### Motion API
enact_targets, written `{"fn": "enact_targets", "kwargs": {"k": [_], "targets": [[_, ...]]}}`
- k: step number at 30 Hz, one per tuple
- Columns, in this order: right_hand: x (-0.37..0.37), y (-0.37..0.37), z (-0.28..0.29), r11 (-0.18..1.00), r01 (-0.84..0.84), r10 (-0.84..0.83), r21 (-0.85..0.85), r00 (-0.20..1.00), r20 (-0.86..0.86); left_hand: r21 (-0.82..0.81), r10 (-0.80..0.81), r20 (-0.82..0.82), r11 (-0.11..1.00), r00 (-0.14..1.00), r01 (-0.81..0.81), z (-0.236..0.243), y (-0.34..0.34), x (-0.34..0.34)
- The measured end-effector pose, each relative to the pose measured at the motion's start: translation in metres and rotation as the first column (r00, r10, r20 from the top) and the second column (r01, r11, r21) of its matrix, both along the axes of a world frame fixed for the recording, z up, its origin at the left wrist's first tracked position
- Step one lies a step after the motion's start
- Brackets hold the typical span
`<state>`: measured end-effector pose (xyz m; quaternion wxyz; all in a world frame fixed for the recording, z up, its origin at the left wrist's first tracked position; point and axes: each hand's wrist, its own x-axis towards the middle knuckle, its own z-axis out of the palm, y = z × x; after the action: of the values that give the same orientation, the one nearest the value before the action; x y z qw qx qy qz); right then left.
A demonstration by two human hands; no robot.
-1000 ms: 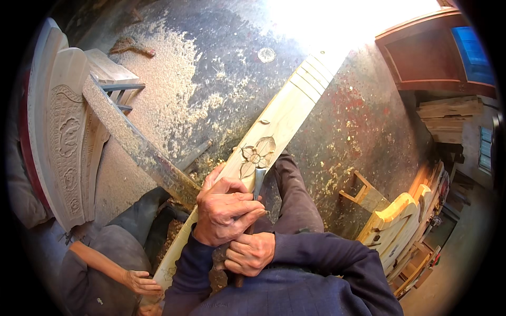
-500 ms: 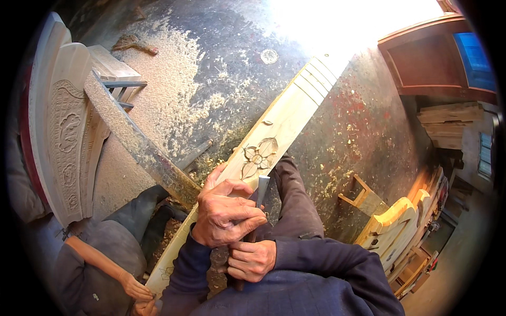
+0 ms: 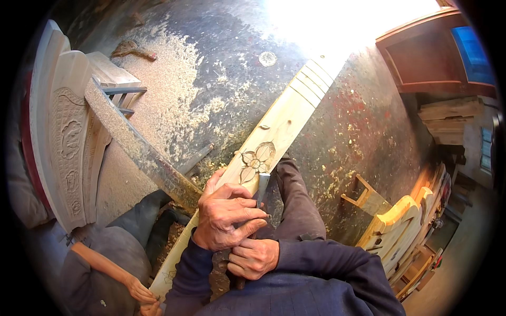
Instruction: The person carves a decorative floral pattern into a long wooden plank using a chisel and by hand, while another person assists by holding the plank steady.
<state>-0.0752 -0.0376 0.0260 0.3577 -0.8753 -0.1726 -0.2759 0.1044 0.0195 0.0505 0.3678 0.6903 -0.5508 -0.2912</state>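
Observation:
A long pale wooden board (image 3: 292,113) runs diagonally below me, with a carved flower (image 3: 256,163) near its middle. The broad metal blade of a carving chisel (image 3: 263,185) stands at the board's right edge, its tip close beside the flower's lower right petal. My left hand (image 3: 225,217) closes round the upper part of the chisel, its far fingers resting by the board. My right hand (image 3: 254,258) is wrapped round the dark handle just below, the handle's end showing under the fist. The palms hide most of the handle.
At lower left another person's hands (image 3: 141,295) work at the board's near end. A dusty curved wooden piece (image 3: 142,145) and carved panels (image 3: 67,131) lie left. Sawdust (image 3: 168,79) covers the floor. A small wooden stool (image 3: 366,195) and stacked carved boards (image 3: 390,226) are right.
The chisel's tip has shifted slightly up the board, closer to the flower. Both my hands keep their grip, and the whole view has tilted a little.

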Motion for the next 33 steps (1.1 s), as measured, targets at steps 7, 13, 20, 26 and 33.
{"fn": "enact_targets", "kwargs": {"k": [7, 13, 20, 26, 33], "targets": [[0.008, 0.002, 0.006, 0.999, 0.003, -0.002, 0.039, 1.0, -0.018, -0.01, -0.009, -0.067, 1.0, 0.998, 0.008, -0.003, 0.001, 0.004], [0.026, 0.016, 0.009, 0.988, 0.114, -0.118, 0.108, 0.993, 0.03, -0.048, 0.013, -0.238, 0.999, 0.971, -0.025, -0.007, 0.005, 0.011], [0.02, 0.022, 0.011, 0.977, 0.093, -0.122, 0.191, 0.981, 0.148, -0.091, 0.02, -0.372, 0.994, 0.928, -0.058, -0.003, 0.006, 0.014], [0.009, 0.017, 0.01, 0.983, 0.051, -0.063, 0.178, 0.996, 0.064, -0.067, -0.005, -0.221, 0.998, 0.975, -0.01, -0.007, 0.005, 0.01], [0.003, 0.002, 0.003, 0.993, -0.03, 0.027, 0.115, 0.999, 0.025, -0.036, 0.003, -0.154, 0.999, 0.988, -0.008, -0.003, 0.004, 0.007]]}}
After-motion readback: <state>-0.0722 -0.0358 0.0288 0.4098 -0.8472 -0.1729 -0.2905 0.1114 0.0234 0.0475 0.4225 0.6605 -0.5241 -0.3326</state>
